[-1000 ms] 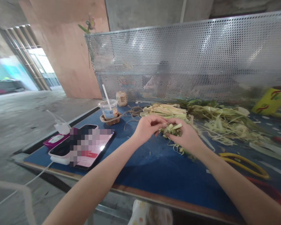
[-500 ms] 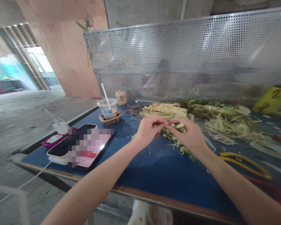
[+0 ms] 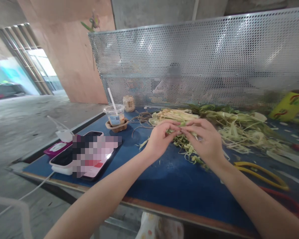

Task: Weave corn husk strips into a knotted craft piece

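Hold strip (image 3: 182,124) pinched between left hand (image 3: 160,136) and right hand (image 3: 204,136), above bench (image 3: 164,179), near bundle (image 3: 173,114). Apparently in fine finger-work step; for next move, likely apply light, even pressure from both sides.

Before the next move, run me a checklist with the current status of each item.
1. Both hands in view: ok. The left hand and right hand come together at the fingertips.
2. What the fingertips pinch is identifiable: cannot tell, too small and partly hidden.
3. Tabletop beneath the hands free of scraps: not ok. Green scraps lie there.
4. Cup seated in its cardboard holder: ok.
5. Pink-screened phone apart from the left forearm: ok, a gap shows between them.
6. Yellow handle not touching the right forearm: cannot tell, they meet in this view.
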Tool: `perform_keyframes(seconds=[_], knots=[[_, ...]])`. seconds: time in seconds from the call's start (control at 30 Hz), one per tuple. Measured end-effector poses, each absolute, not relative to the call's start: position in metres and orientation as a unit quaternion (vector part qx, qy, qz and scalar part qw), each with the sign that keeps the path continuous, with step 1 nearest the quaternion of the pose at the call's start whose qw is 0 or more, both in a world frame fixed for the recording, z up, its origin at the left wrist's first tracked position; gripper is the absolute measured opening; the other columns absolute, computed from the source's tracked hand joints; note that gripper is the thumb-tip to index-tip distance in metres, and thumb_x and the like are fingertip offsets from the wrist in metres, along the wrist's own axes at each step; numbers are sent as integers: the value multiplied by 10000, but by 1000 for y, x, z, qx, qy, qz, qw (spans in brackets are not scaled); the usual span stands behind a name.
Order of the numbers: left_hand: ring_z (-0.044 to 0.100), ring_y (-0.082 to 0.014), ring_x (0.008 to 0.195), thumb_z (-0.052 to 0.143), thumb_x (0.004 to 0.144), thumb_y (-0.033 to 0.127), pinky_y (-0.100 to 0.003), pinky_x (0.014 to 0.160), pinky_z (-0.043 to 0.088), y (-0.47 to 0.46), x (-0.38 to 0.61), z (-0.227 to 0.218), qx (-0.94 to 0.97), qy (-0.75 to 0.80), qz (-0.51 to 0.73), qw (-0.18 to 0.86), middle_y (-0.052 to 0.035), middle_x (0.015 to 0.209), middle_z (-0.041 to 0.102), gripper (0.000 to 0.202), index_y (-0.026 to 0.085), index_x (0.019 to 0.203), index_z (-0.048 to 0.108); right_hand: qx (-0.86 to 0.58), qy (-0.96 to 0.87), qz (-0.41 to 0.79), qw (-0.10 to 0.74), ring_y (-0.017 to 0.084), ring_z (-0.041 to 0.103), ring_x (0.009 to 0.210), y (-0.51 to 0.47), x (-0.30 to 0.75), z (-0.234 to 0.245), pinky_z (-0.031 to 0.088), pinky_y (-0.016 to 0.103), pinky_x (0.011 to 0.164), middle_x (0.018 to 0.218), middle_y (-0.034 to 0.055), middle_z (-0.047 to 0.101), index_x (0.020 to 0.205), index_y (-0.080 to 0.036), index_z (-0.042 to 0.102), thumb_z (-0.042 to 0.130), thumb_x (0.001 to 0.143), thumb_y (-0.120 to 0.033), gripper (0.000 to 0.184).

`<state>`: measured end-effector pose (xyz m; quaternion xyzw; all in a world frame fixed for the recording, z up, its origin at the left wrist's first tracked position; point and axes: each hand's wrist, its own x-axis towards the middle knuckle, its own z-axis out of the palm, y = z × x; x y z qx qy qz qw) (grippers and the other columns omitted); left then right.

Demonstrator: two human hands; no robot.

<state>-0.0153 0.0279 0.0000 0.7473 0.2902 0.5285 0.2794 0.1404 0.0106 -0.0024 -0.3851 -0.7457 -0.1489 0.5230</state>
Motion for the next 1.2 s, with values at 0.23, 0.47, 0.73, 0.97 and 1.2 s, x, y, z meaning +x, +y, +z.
perform_keyframes(seconds=[0.23, 0.47, 0.73, 0.97, 1.2], knots=[[569, -130, 776, 543, 756, 159, -229, 587, 471, 28, -13, -4, 762, 318, 510, 241, -46, 909, 617, 50, 166, 726, 583, -388, -753, -207, 490, 174, 558, 756, 14, 145, -6, 441, 345, 717, 875, 59, 616, 770, -213, 670, 550, 768, -249, 125], [541, -156, 897, 556, 754, 158, -291, 722, 457, 27, -13, -4, 771, 321, 522, 171, -53, 973, 588, 40, 178, 750, 590, -384, -753, -209, 493, 178, 569, 746, 14, 144, -6, 438, 334, 694, 776, 43, 636, 765, -216, 661, 555, 770, -231, 107], [500, -125, 751, 532, 769, 146, -250, 692, 421, 28, -16, 0, 804, 305, 497, 113, -9, 746, 541, 54, 176, 740, 566, -377, -749, -149, 523, 175, 587, 751, 11, 139, -3, 471, 321, 698, 756, 34, 646, 774, -224, 638, 526, 790, -200, 116], [526, -104, 630, 555, 743, 229, -231, 595, 439, 26, -12, 1, 737, 298, 509, 331, -5, 690, 572, 82, 162, 783, 579, -398, -747, -111, 521, 174, 590, 734, 7, 140, 3, 480, 298, 625, 733, 32, 644, 750, -219, 623, 529, 782, -203, 101], [506, -63, 476, 651, 635, 212, -214, 495, 444, 27, -10, 5, 645, 301, 514, 478, 9, 596, 593, 119, 121, 695, 603, -400, -744, -113, 524, 179, 596, 702, 8, 140, 3, 477, 318, 642, 710, 23, 647, 700, -225, 608, 533, 775, -206, 108]])
